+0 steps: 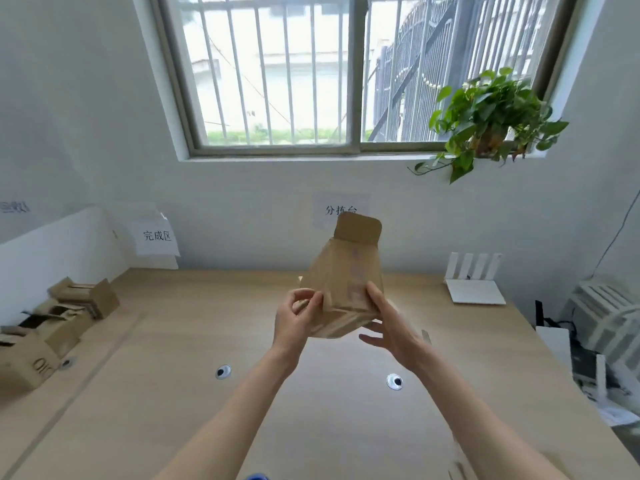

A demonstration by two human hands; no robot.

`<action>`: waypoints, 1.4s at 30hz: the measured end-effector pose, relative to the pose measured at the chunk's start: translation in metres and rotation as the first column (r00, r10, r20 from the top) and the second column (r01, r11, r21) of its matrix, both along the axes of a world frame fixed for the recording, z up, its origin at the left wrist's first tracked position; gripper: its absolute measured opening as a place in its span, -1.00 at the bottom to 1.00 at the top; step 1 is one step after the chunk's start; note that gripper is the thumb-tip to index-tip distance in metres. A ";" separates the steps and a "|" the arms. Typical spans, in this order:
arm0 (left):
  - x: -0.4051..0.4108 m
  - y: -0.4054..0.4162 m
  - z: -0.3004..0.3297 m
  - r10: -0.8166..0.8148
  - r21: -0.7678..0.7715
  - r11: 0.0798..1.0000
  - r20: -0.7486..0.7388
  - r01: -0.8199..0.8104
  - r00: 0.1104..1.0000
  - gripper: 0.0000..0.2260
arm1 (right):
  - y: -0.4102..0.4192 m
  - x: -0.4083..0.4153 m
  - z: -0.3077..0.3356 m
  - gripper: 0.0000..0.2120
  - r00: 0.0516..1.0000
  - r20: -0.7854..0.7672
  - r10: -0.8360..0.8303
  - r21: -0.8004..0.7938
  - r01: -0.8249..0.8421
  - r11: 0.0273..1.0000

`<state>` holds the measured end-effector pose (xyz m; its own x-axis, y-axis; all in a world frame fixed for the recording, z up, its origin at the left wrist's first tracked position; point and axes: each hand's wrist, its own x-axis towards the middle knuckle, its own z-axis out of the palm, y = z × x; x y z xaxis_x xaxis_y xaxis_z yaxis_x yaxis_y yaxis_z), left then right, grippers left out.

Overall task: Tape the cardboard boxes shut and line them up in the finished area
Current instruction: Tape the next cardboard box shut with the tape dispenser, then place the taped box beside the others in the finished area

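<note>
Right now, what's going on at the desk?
A person holds a small cardboard box up above the wooden desk with both hands: the left hand pinches its lower left edge, the right hand supports the bottom right. One flap at its far end stands open. Other cardboard boxes sit at the left.

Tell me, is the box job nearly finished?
Not yet. A few cardboard boxes sit at the left by the finished-area sign, though some flaps look open. Both hands, left hand and right hand, hold one box with its top flap up, untaped.
</note>
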<state>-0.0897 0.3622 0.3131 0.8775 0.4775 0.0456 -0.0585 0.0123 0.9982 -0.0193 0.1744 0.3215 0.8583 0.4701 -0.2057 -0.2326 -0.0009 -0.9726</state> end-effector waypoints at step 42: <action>-0.481 0.417 0.033 0.528 0.408 0.801 -0.134 -0.438 0.839 0.16 | 0.425 -0.349 0.062 0.11 0.630 0.560 0.538 -0.316 -0.438 0.842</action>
